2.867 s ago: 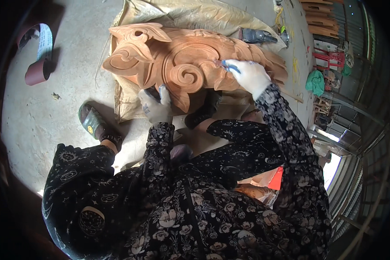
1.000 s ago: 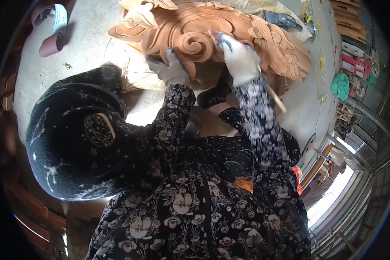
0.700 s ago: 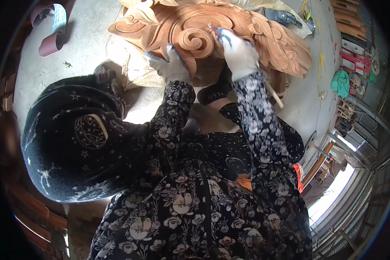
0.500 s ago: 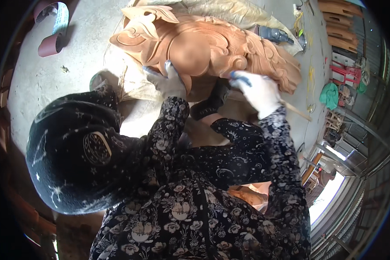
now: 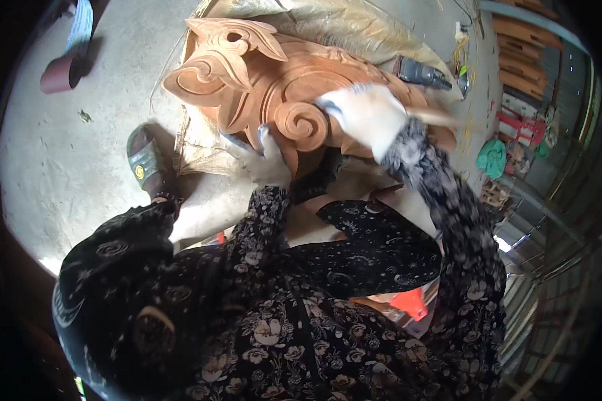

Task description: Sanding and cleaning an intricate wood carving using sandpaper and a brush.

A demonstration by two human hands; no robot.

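Observation:
A large reddish-brown wooden carving with scrolls and leaf shapes lies across tan sheeting. My left hand, in a white glove with bluish fingertips, grips the carving's near edge left of the central spiral, thumb and forefinger apart. My gloved right hand is closed on a tool with a long pale wooden handle, over the carving just above and right of that spiral. Motion blurs this hand, and its fingers hide the tool's working end.
A curled abrasive belt lies on concrete at far left. A dark power tool sits beyond the carving. At right are stacked wooden pieces, red plastic furniture and a green bag. My sandalled foot is left of the sheeting.
My right hand and its tool have moved up and left from the carving's near edge onto its face. The view has shifted, showing my sandalled foot more fully. My left hand keeps its grip.

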